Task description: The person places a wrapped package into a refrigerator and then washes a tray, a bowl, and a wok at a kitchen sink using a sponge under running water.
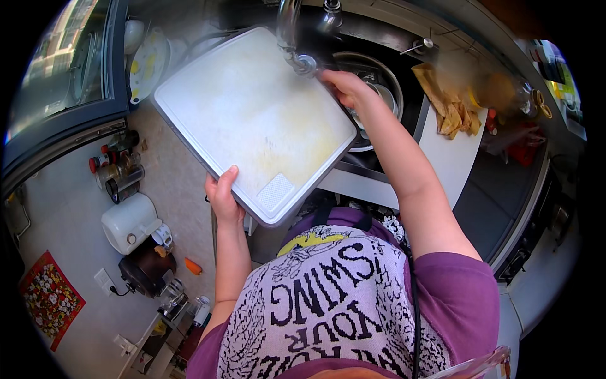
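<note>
A large white plastic cutting board (246,118) with a grey rim and faint yellowish stains is tilted over the counter and the sink's left side. My left hand (224,196) grips its lower left edge, thumb on the face. At the board's right edge, just beside the faucet's spout (304,65), is my right hand (345,87); its fingertips are partly hidden, so its hold is unclear. Behind that hand a metal basin (395,80) with bowls stands in the dark sink. Whether water runs cannot be told.
A brown cloth (447,102) hangs over the counter on the right. On the left are jars (123,168), a white appliance (130,223), a dark appliance (147,267) and a carrot piece (193,266). A patterned plate (150,66) stands behind the board, near the window frame (113,102).
</note>
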A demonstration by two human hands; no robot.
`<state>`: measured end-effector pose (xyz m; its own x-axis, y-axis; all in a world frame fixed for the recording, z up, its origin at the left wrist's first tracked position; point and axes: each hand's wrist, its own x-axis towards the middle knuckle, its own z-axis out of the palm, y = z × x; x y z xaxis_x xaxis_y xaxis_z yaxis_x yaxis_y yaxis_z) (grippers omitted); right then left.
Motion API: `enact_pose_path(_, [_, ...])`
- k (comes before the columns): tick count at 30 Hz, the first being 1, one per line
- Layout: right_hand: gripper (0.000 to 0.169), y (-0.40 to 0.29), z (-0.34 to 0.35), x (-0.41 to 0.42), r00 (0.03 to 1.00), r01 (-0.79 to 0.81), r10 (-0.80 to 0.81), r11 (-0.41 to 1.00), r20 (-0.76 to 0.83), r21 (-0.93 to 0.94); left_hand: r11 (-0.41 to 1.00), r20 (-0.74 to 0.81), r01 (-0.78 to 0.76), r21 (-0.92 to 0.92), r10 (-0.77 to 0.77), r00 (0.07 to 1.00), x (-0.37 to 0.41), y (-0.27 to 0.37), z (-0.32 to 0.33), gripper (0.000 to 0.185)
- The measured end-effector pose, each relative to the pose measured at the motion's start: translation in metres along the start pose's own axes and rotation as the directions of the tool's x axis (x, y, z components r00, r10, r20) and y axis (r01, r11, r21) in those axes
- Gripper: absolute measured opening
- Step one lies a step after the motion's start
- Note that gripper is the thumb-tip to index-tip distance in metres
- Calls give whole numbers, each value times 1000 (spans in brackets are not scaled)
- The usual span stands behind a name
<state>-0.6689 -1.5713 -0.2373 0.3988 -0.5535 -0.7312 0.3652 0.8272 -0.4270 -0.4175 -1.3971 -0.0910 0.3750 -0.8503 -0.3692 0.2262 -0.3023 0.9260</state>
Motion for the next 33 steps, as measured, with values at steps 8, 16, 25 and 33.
enact_pose_path(8, [21,0,0,10,999,-35,30,991,37,132,1000,-10,19,-14,-19,1000,-2,5,1,44])
enact_pose_path(16, [24,-9,7,-8,996,-88,87,986,8,142,999,2,36,7,-36,999,-4,-1,-7,45])
enact_pose_path(25, [27,-9,13,-15,997,-73,75,990,-8,121,999,-1,40,13,-40,999,-5,4,-7,47])
enact_pose_path(33, [25,-4,3,-7,998,-66,62,987,31,144,999,-9,35,26,-35,999,-5,5,-8,46])
